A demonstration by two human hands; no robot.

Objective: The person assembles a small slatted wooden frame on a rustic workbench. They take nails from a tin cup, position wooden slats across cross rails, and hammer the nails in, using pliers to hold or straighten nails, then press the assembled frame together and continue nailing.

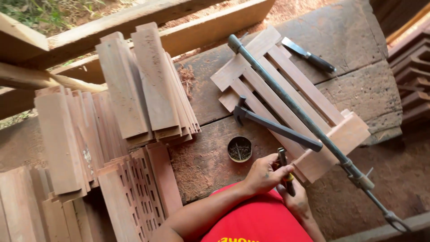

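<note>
Gripping a dark-handled hand tool (pixel 285 172) between them at the near edge of the slatted wooden panel (pixel 286 98), the left hand (pixel 264 172) and right hand (pixel 298 201) both grasped it, keeping hammer (pixel 273 127), nail tin (pixel 239 149) and bar clamp (pixel 304 118) close.

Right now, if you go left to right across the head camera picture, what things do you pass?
Stacks of wooden slats → round tin of nails → left hand → hammer → chisel with a dark handle → metal clamp end. The slatted wooden frame and long clamp bar span too much to place.
</note>
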